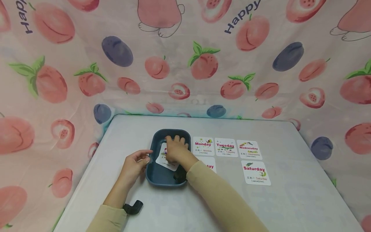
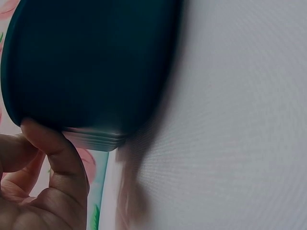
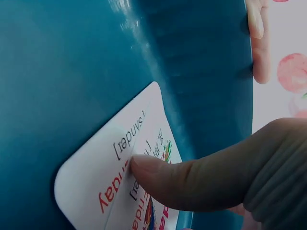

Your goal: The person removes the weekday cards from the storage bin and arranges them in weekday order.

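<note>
A dark blue tray [image 1: 162, 180] stands on the table, with white weekday cards [image 3: 103, 175] overlapping in it. The upper one is the Friday card [image 1: 165, 162]. My right hand [image 1: 178, 149] reaches into the tray. Its thumb [image 3: 192, 184] lies on the cards where they overlap, and its other fingers are bent at their far side, mostly hidden in the right wrist view. On the tray's left rim, my left hand [image 1: 134, 164] grips with thumb and finger; in the left wrist view a fingertip [image 2: 36, 132] sits right at the rim.
Right of the tray, the Monday [image 1: 203, 146], Tuesday [image 1: 226, 148] and Wednesday [image 1: 249, 149] cards form a row. Below lie a card ending in "day" [image 1: 210, 164], partly behind my right sleeve [image 1: 215, 190], and the Saturday card [image 1: 256, 173]. Fruit-patterned cloth [image 1: 179, 58] hangs behind the table.
</note>
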`<state>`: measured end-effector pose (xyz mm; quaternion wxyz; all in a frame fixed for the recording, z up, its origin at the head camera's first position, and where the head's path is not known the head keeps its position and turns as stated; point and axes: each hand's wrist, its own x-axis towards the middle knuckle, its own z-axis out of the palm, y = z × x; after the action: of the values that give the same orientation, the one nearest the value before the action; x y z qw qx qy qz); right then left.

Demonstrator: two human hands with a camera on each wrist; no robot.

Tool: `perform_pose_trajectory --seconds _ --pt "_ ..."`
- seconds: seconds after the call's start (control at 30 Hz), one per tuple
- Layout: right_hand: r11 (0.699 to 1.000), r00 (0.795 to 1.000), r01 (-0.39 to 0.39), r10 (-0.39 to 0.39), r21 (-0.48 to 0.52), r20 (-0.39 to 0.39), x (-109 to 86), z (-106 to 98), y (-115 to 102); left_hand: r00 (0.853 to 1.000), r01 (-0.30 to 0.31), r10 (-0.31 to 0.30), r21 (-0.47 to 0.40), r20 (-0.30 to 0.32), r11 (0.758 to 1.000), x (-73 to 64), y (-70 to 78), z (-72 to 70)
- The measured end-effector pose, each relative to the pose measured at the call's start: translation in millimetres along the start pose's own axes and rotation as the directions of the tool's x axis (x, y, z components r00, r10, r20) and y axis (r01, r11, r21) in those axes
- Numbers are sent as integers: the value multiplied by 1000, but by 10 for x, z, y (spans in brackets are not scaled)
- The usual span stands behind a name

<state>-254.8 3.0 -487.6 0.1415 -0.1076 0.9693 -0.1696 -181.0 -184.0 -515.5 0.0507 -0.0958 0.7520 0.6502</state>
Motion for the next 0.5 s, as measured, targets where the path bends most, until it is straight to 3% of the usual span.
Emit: perform_pose_trajectory --seconds 0.5 --pt "1000 1000 -20 20 -20 -20 27 50 9 1000 -1 1 -2 -1 1000 -5 -1 4"
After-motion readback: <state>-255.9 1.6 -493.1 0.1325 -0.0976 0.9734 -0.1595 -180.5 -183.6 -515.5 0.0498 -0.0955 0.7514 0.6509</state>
